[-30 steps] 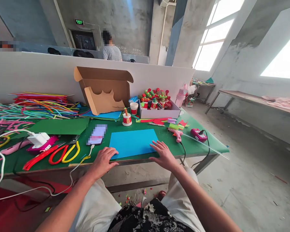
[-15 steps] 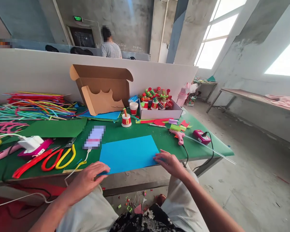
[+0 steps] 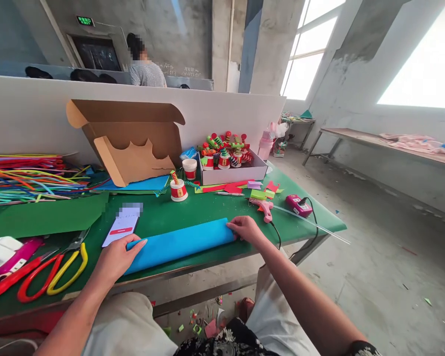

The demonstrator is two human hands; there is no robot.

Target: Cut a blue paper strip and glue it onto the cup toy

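Observation:
A blue sheet of paper [image 3: 181,244] lies along the front edge of the green table, bent over on itself into a long, narrow band. My left hand [image 3: 120,254] pinches its left end between thumb and fingers. At the opposite end, my right hand [image 3: 246,230] grips the upper corner, its fingertips partly behind the paper. A phone [image 3: 122,225] lies just beyond my left hand. Past the blue paper stands a paper-cup figure [image 3: 178,190] with coiled arms and an orange coil on top.
Scissors [image 3: 68,267] with red and yellow handles lie at the left, near green card [image 3: 48,215] and pipe cleaners [image 3: 29,178]. A pink glue gun [image 3: 265,210] with its cord is at the right. Behind are an open cardboard box [image 3: 133,123] and a white box [image 3: 233,175] of cup figures.
The blue paper lay flat before; now its edge is folded over, making it much narrower. Both hands have closed on its ends. The view has shifted to the right.

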